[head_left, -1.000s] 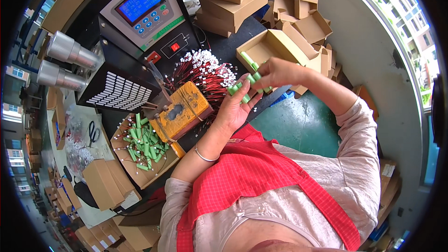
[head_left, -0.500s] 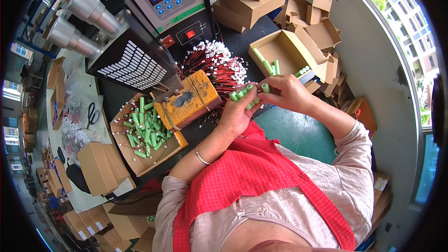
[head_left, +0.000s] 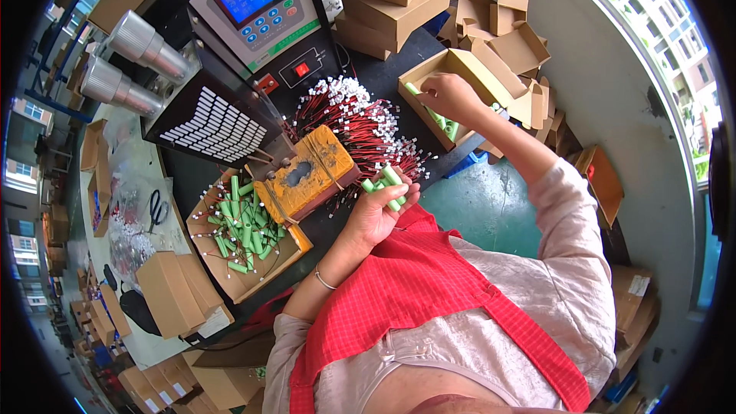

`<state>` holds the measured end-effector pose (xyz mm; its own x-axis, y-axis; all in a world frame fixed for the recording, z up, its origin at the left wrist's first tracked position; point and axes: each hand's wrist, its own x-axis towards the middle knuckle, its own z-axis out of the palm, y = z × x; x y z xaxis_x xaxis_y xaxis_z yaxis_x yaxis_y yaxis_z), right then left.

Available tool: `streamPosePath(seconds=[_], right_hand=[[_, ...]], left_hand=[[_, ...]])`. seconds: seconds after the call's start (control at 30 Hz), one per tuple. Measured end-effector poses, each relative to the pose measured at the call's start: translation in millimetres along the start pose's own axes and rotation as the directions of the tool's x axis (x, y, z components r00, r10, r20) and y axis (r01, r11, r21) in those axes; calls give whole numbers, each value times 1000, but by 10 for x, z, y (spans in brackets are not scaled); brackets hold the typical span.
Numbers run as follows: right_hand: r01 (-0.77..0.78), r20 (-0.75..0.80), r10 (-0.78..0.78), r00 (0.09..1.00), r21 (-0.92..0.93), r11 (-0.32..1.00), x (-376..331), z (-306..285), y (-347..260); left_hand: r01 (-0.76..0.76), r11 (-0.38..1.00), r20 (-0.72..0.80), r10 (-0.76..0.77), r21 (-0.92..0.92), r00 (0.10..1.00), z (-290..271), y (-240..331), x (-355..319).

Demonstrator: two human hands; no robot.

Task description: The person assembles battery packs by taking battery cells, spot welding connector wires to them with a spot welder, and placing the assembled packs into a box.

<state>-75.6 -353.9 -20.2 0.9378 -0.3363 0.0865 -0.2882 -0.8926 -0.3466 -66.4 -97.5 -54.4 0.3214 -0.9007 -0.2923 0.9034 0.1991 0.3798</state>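
Observation:
My left hand (head_left: 373, 216) is closed around several green cylindrical battery cells (head_left: 392, 175), held in front of the red apron with their ends sticking up past the fingers. My right hand (head_left: 454, 98) is over the open cardboard box (head_left: 432, 67) at the upper right. Its fingers are bent together beside a green cell in that box; whatever they pinch is hidden. More green cells (head_left: 450, 131) lie in the box under the hand. Close beyond my left hand spreads a heap of red and black wires with white connectors (head_left: 360, 119).
A spot welder (head_left: 257, 15) with a lit screen stands behind an orange block (head_left: 307, 172). At the left, a cardboard tray (head_left: 241, 285) holds green cells with wires. Scissors (head_left: 158, 208) lie on the far-left table. Stacked boxes (head_left: 395, 11) stand at the back.
My right hand has left my left hand and moved up and away into the box. My left hand has drawn slightly nearer, still holding cells. The whole view has shifted a little.

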Motion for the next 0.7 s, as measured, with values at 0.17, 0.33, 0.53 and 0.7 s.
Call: streamPosePath(seconds=[0.17,0.33,0.53,0.7], right_hand=[[-150,185,189,964,-206,967,247,118,61],[-15,-42,29,999,298,955,-48,-109,63],[181,-106,-147,983,559,809,-674,-282,-447],[-44,124,-61,990,701,712,-1015,-215,-887]], left_hand=[[-2,1000,-24,1,-7,1000,62,32,-54],[28,997,-4,-28,-66,1000,47,54,-59],[-8,995,-9,7,-100,1000,32,43,-94],[-92,985,-3,92,-145,996,61,4,-192]])
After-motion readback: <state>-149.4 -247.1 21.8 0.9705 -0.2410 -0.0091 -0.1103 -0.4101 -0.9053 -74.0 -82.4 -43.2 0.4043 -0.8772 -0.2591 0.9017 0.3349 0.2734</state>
